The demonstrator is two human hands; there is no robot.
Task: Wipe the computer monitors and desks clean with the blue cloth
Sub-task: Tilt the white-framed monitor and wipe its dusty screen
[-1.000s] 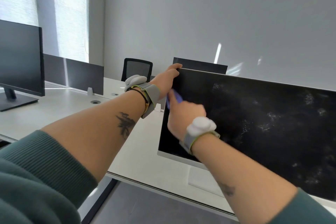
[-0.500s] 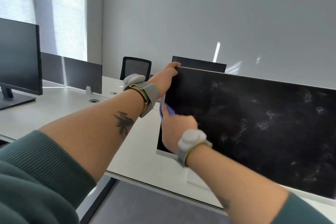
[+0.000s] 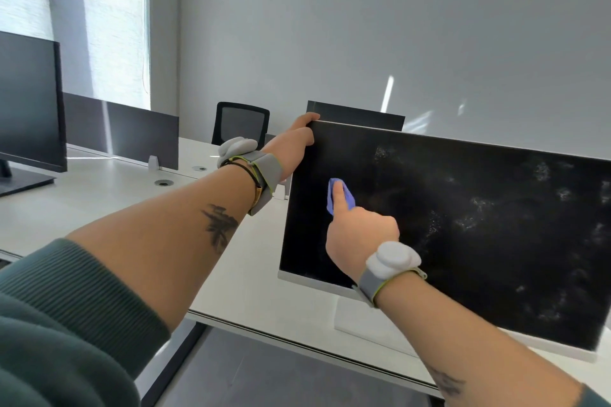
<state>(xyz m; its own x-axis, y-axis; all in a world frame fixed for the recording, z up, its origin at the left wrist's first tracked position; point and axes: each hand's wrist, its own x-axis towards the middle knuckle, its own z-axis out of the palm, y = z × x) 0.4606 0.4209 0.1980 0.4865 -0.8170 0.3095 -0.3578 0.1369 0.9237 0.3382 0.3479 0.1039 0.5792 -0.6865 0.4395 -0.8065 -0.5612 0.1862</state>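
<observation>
One wide-angle view, worn on the head, looks forward and slightly down along both forearms at the monitor (image 3: 463, 225), from close in front of it and somewhat to its left. The left hand (image 3: 291, 145) at the monitor's top corner and the right hand (image 3: 360, 235), blue cloth (image 3: 348, 196) against its screen, sit mid-frame. The desk (image 3: 99, 201) stretches away left of the monitor.

Green sleeves (image 3: 66, 324), grey wristbands (image 3: 372, 284), tattoos (image 3: 218, 225)
</observation>
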